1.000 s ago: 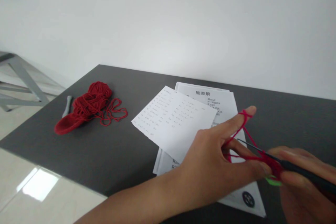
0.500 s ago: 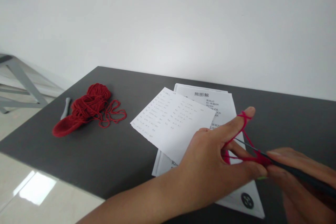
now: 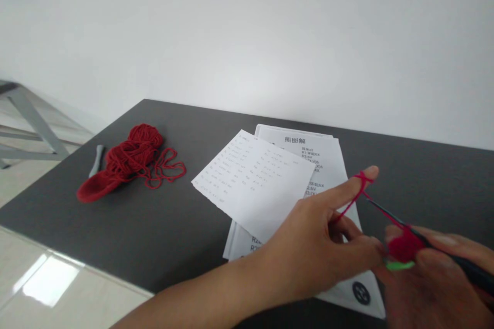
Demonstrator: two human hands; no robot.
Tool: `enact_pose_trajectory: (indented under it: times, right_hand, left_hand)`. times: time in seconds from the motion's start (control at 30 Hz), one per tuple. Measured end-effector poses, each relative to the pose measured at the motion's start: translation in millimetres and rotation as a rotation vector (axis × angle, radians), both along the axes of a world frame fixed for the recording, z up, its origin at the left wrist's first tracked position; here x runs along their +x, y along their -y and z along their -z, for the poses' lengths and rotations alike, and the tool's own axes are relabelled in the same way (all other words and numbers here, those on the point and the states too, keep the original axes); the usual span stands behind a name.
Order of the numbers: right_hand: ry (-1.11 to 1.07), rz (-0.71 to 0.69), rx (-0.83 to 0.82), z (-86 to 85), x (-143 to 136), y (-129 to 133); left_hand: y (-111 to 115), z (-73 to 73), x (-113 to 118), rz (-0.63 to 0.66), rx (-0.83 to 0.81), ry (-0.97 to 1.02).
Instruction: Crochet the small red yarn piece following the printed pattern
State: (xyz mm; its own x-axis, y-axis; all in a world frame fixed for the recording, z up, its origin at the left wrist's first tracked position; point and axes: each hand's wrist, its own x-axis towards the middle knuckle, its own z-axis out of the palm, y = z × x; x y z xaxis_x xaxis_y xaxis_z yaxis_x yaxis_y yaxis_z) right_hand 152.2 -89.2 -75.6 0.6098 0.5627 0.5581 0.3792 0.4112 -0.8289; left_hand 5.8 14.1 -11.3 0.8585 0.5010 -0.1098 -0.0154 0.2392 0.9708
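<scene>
Red crochet piece (image 3: 404, 247) — small, fuzzy, round; left hand (image 3: 316, 252) grip pinching it, right hand (image 3: 436, 282) grip closed on thin dark hook (image 3: 443, 254).

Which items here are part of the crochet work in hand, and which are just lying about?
In hand: left hand, right hand, crochet hook, red crochet piece, yarn strand.
Lying about: red yarn pile, grey tool, printed sheets, table.
</scene>
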Motion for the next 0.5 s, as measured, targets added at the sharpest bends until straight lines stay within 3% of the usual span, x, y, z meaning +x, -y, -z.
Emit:
enact_pose_trajectory:
  times: [0.17, 0.27, 0.4, 0.5]
  right_hand:
    - [-0.150, 0.039, -0.055, -17.2, -30.2, -1.6]
    - [-0.105, 0.118, -0.072, -23.6, -36.0, -3.3]
    - [-0.033, 0.042, -0.007, -17.5, -23.3, -7.0]
    - [0.094, 0.014, 0.045, -9.4, -13.2, -9.6]
  left_hand:
    - [1.9, 1.9, 1.4, -0.031, 0.105, -0.059]
    - [5.1, 1.7, 1.1, -0.108, 0.226, -0.102]
    - [7.4, -0.5, -0.6, -0.203, 0.374, -0.115]
    - [9.2, 0.6, -0.9, -0.257, 0.344, -0.063]
